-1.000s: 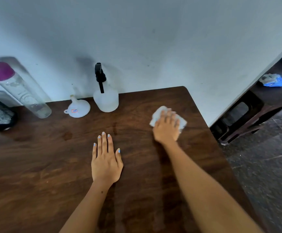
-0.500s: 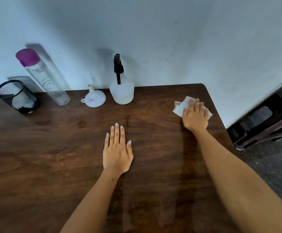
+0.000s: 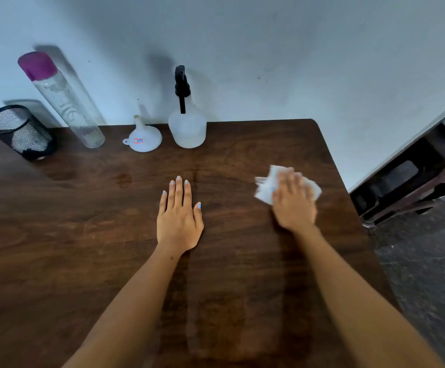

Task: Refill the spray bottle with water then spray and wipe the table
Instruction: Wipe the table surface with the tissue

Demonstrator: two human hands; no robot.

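Table [image 3: 56,261]: spray bottle [image 3: 187,128] upright at back, nozzle pointing away.

A black mesh cup [image 3: 20,132] stands at the far left corner against the pale wall [image 3: 269,49]. To the right, a dark wooden stool [image 3: 407,179] sits on the tiled floor [image 3: 426,261].

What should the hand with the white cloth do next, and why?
Probably slide the cloth leftward across the table. The right hand presses it near the right edge, while a darker spot sits farther left, unwiped. The left hand rests flat.
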